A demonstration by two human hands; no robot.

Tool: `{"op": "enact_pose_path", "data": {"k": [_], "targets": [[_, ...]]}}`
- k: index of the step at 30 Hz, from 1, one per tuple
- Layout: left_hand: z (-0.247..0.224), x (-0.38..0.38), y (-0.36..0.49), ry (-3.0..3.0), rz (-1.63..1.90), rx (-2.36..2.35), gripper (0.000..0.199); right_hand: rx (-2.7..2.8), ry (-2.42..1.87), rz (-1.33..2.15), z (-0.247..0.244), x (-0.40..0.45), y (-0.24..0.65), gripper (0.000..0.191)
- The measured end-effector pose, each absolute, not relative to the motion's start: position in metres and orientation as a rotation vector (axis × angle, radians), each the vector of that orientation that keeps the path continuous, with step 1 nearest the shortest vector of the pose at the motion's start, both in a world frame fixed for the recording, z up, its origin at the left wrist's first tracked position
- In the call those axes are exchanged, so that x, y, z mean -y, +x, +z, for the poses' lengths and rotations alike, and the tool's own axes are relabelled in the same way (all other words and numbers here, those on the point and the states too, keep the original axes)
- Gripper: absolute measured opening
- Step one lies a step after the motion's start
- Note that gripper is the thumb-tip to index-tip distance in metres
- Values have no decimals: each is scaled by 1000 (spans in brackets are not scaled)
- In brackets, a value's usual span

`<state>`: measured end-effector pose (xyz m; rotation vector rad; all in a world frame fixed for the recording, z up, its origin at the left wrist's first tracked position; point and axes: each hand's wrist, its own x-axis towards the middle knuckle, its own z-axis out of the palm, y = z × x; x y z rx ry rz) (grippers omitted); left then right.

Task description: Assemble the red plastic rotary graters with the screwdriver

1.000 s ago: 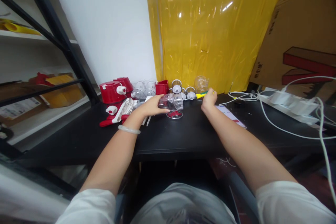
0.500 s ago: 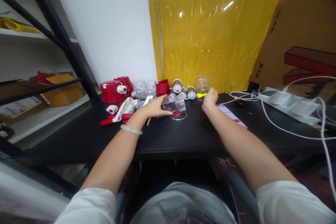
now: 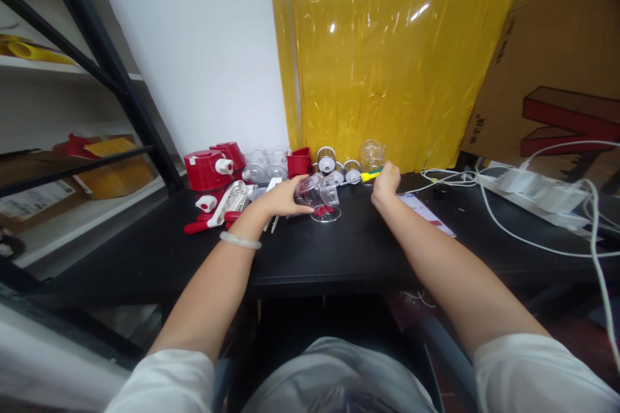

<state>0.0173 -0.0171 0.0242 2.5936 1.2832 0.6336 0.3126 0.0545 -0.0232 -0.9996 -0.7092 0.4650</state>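
Observation:
My left hand is wrapped round a clear plastic part, which has a round clear rim and a red piece at its base. In my right hand is the yellow and green handle of a screwdriver, pointing left toward the clear part, with its tip apart from it. Behind the two hands sit several metal-and-white cylinders and a red square cup. Another clear part stands just behind my right hand.
Red housings and white and red handles lie at the left of the black table. A phone lies right of my right hand. White cables and a power strip are farther right.
My left hand and the clear part have shifted very slightly left. My right hand has barely moved, still with the screwdriver in it.

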Motion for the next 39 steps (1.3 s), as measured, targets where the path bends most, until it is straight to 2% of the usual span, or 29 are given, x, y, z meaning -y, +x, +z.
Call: {"op": "enact_pose_path", "data": {"k": [5, 16, 23, 28, 34, 39], "targets": [[28, 21, 17, 2601, 617, -1341, 112, 656, -1023, 507, -18, -50, 305, 36], [26, 17, 17, 2664, 634, -1312, 118, 624, -1010, 413, -15, -40, 288, 31], [18, 17, 27, 2645, 785, -1246, 99, 696, -941, 392, -23, -46, 287, 39], [17, 17, 26, 2630, 807, -1280, 94, 730, -919, 571, -23, -42, 287, 41], [17, 18, 25, 2637, 831, -1279, 94, 762, -953, 629, -21, -32, 291, 32], [15, 15, 25, 2624, 825, -1283, 91, 734, -806, 789, -18, -32, 295, 19]]}}
